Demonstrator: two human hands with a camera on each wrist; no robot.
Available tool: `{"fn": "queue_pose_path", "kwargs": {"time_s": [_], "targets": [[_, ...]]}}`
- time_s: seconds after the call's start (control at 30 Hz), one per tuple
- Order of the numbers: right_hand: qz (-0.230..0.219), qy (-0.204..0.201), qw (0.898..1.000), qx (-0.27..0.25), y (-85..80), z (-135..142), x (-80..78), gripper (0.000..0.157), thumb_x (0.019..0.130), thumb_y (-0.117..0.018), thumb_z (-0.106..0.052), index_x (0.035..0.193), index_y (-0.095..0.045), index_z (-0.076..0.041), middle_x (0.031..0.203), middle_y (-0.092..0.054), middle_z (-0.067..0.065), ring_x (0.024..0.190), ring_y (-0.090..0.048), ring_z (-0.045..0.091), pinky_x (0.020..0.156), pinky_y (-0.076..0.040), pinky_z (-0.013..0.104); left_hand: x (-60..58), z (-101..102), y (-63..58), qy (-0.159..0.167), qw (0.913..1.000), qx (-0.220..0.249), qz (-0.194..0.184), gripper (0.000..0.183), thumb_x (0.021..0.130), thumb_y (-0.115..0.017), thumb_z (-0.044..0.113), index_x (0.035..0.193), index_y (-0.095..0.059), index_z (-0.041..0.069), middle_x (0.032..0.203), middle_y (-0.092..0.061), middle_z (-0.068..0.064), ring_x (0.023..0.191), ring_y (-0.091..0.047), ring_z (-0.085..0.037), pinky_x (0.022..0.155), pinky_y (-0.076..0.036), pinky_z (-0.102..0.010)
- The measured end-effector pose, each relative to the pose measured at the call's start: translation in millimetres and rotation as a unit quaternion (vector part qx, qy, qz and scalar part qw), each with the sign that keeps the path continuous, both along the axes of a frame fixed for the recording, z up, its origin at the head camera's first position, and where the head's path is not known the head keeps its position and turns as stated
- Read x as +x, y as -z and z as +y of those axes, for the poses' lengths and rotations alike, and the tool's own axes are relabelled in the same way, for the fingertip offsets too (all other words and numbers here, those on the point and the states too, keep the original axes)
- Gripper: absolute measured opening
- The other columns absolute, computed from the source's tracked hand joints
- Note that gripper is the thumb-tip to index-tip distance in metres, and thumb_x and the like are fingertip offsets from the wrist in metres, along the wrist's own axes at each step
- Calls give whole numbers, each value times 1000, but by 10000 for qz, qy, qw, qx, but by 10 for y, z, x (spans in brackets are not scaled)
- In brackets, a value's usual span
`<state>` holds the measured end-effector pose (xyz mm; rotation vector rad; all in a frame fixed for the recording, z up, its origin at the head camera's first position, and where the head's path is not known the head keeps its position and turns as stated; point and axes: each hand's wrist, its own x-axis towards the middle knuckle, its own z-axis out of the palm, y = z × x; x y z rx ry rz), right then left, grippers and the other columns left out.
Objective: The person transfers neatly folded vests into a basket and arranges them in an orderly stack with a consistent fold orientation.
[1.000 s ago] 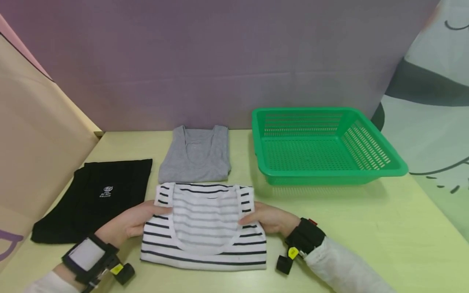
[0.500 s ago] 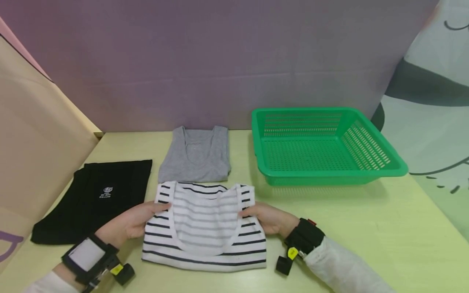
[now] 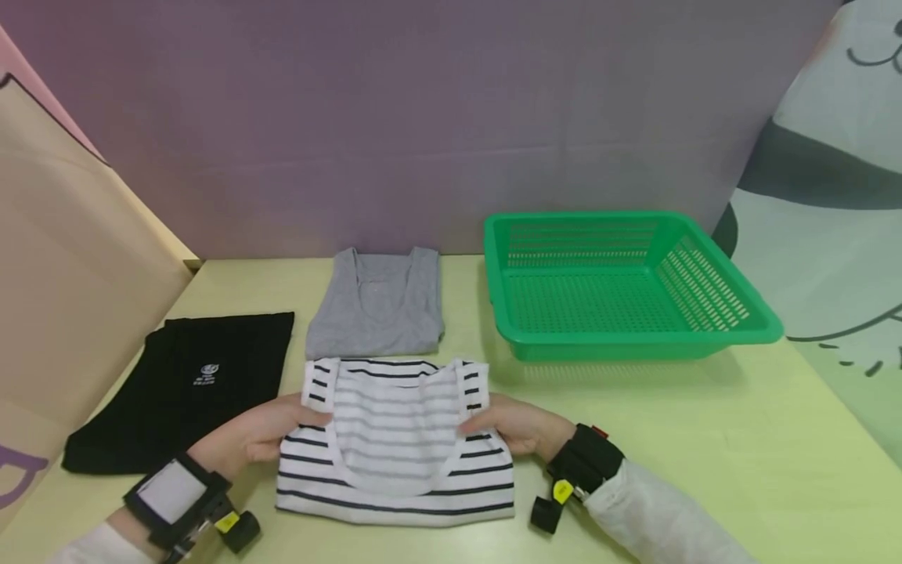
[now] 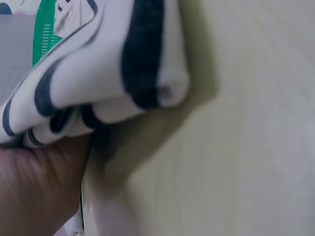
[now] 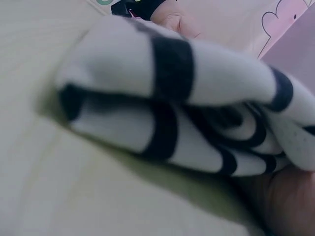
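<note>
A folded white tank top with black stripes (image 3: 395,505) lies in front of me in the head view, its wide neckline facing up. My left hand (image 3: 271,429) grips its left side, thumb on top and fingers hidden underneath. On the opposite side my right hand (image 3: 520,427) holds it the same way. In the left wrist view, the layered striped fabric (image 4: 93,81) hangs over the left hand (image 4: 39,187), with a shadow below its corner. The right wrist view shows the fabric's folded layers (image 5: 118,69) slightly apart, above the right hand (image 5: 293,201).
A folded grey tank top (image 3: 380,313) lies just behind the striped one. To the left is a folded black garment (image 3: 183,399) with a small white print. A green plastic basket (image 3: 627,348) stands at the back right of the pale table (image 3: 705,439), before a curtain (image 3: 451,117).
Both hands keep their hold on the striped tank top, which has barely shifted. The whole head view has slid slightly, so the scene sits a little lower.
</note>
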<state>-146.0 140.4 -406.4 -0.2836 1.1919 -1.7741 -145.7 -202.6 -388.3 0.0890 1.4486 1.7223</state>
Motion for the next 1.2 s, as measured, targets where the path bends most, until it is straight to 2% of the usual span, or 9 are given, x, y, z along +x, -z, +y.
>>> {"fn": "queue_pose_path", "kwargs": {"time_s": [0.2, 0.37, 0.6, 0.77, 0.97, 1.2], "targets": [[123, 169, 9988, 454, -20, 2, 20, 61, 87, -48, 7, 142, -22, 5, 114, -60, 8, 102, -63, 22, 92, -51, 41, 0, 5, 23, -49, 10000, 0, -24, 53, 98, -46, 10, 138, -15, -8, 107, -65, -4, 101, -63, -18, 88, -53, -34], [143, 160, 9984, 515, -32, 8, 25, 66, 86, -47, 8, 144, -17, 3, 116, -58, 10, 103, -63, 23, 93, -50, 41, 0, 15, 36, -99, 9999, -29, 25, 57, 98, -46, 9, 139, -10, -8, 107, -64, -4, 101, -63, -18, 88, -53, -35], [264, 111, 9973, 678, -29, 41, 14, 65, 87, -49, 5, 144, -17, 5, 123, -56, 14, 105, -62, 24, 92, -51, 40, 4, 1, 23, -87, 9998, -145, 67, 60, 99, -45, 9, 141, -6, -9, 107, -64, -3, 101, -63, -17, 88, -53, -35], [316, -79, 9981, 532, -16, 66, 2, 69, 88, -49, 4, 146, -13, 2, 126, -53, 12, 107, -61, 22, 92, -51, 38, 1, -16, 4, -83, 9997, -210, 42, 63, 98, -46, 10, 141, -4, -9, 108, -63, -4, 101, -63, -18, 88, -53, -36], [232, -190, 9991, 290, -13, 78, -3, 63, 89, -49, 3, 144, -18, 3, 119, -58, 7, 105, -62, 20, 91, -52, 38, 1, -49, -55, -220, 9992, -344, 12, 65, 97, -48, 8, 142, -3, -7, 107, -64, -4, 100, -63, -18, 87, -53, -37], [220, -54, 9995, 213, -33, 94, -3, 59, 89, -50, 3, 141, -23, 2, 114, -62, 6, 100, -65, 20, 87, -54, 37, 12, -101, -120, -199, 9991, -359, 119, 53, 97, -50, 10, 136, -19, -8, 105, -66, -4, 99, -65, -18, 86, -54, -36]]}}
